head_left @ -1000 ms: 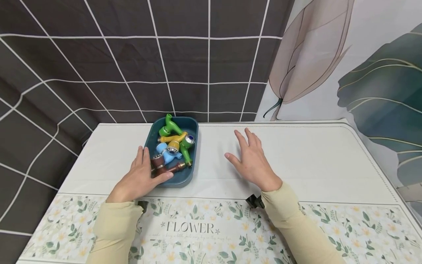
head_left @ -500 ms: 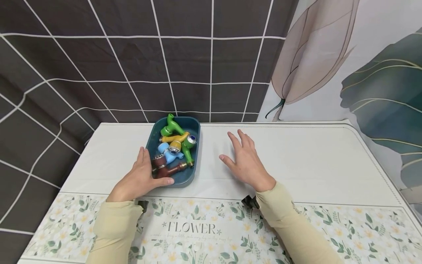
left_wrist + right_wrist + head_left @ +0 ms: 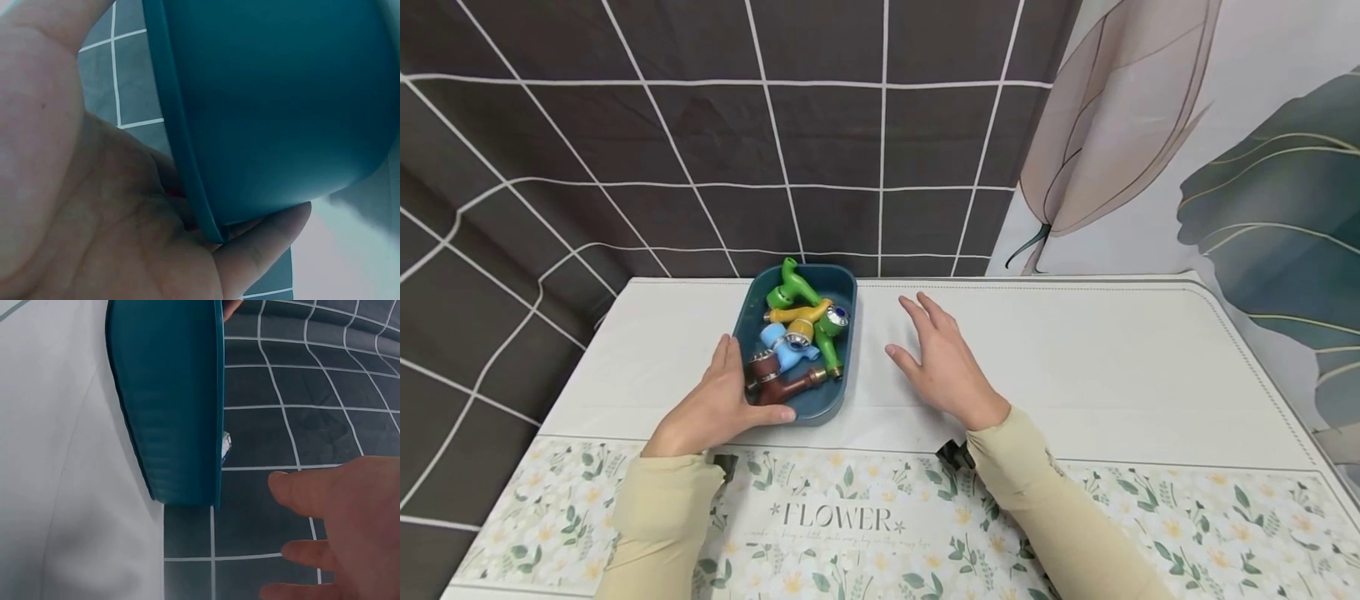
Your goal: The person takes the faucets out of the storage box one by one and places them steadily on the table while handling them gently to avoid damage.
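Note:
My left hand (image 3: 707,404) rests against the near left corner of a dark blue plastic bin (image 3: 823,406), its fingers straight along the left side and the thumb along the front rim. In the left wrist view, one finger (image 3: 262,253) touches the outer wall. Inside the bin lie a brown tap (image 3: 786,385), a light blue tap (image 3: 786,354), a yellow tap (image 3: 801,321), a green tap (image 3: 827,346) and another green tap (image 3: 793,287). My right hand (image 3: 947,367) hovers right of the bin, fingers spread, holding nothing.
The bin stands at the back of a white table cover (image 3: 1112,367), close to a dark tiled-pattern curtain (image 3: 820,133). A floral band (image 3: 850,550) with "FLOWER" lettering runs along the front. A leaf-print cloth (image 3: 1120,125) hangs behind on the right.
My right hand has moved left, closer to the bin, with its fingers still spread. The left hand stays at the bin's corner, its thumb shifted slightly onto the front rim.

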Demonstrator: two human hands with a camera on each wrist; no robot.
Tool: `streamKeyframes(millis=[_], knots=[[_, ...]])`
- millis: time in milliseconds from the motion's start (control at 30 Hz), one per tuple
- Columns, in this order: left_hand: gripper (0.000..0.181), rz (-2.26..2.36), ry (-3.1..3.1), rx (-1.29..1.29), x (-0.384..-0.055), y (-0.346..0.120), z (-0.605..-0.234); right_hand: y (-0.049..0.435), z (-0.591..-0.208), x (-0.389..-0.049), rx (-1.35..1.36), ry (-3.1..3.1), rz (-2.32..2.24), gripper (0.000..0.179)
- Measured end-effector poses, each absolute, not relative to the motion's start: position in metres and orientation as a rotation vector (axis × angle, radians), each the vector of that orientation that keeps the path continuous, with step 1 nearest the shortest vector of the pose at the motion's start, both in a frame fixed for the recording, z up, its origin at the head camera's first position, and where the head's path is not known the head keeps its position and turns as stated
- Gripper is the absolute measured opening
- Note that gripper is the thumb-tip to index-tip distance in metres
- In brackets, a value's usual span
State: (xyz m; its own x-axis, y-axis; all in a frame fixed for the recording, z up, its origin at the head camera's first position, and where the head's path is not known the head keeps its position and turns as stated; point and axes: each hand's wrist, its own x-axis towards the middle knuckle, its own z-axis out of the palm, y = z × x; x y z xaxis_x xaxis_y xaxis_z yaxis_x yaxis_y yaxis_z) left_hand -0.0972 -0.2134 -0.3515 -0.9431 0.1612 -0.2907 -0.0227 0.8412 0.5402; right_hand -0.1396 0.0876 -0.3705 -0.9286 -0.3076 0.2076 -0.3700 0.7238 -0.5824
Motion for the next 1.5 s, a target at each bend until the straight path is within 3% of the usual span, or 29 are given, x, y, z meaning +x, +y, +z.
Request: streamKeyframes(millis=[833, 1500], knots=[[0.14, 0.789, 2.715, 0.106, -0.097, -0.213, -0.353, 0.06, -0.372, -0.154, 0.632, -2.771, 1.015, 0.058], [0.139, 0.784, 2.737, 0.131, -0.098, -0.214, -0.355, 0.033, -0.38, -0.164, 0.775, -2.734, 1.019, 0.062]])
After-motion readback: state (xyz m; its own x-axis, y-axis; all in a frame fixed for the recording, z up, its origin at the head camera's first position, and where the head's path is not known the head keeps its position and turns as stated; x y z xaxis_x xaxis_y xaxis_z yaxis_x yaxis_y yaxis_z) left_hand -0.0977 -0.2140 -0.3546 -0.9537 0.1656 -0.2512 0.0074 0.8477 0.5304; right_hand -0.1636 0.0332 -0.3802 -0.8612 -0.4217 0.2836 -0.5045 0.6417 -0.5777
